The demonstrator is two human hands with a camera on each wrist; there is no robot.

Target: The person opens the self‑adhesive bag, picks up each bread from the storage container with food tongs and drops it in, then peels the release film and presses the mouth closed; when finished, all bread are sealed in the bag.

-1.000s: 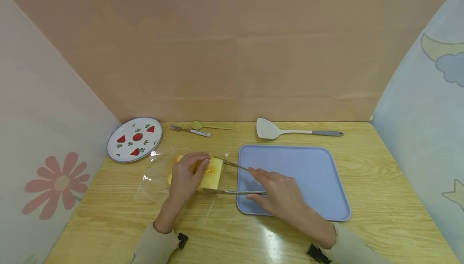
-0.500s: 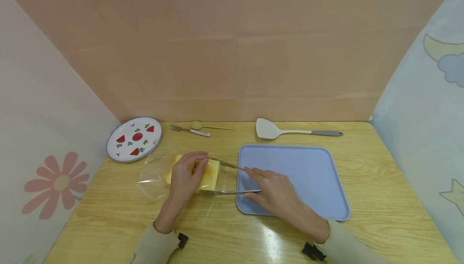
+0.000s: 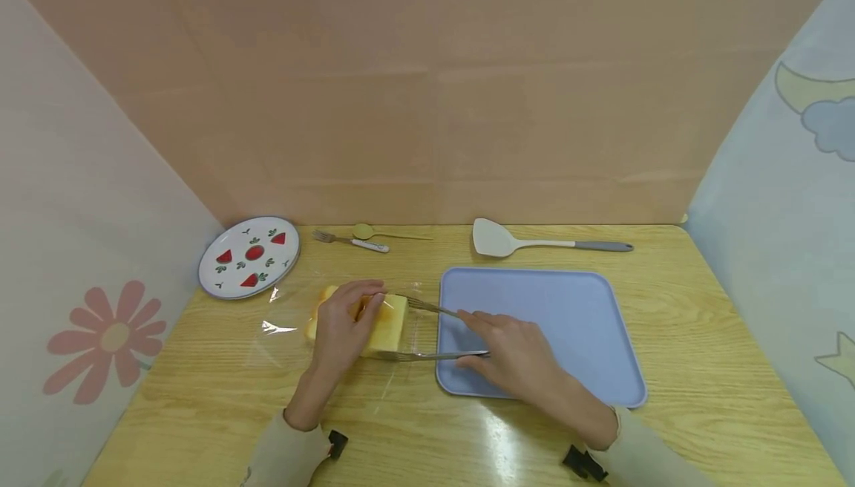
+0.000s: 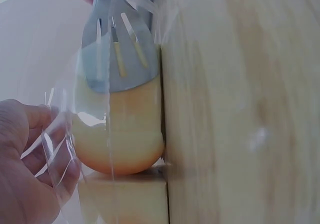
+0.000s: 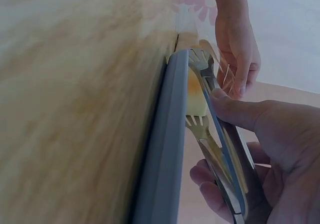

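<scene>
Bread in clear bag, left of tray; tongs at its sides.
My left hand, left of the tray and over the bread, pinches the bag film between thumb and fingers. My right hand, above the tray's left half, grips the tongs; their two slotted ends extend past the tray's left edge, one at the bread's far side, one at its near side. I cannot tell how firmly they press. Beyond the tray lies the spatula; beyond it and leftward, the spoon, fork and plate.
</scene>
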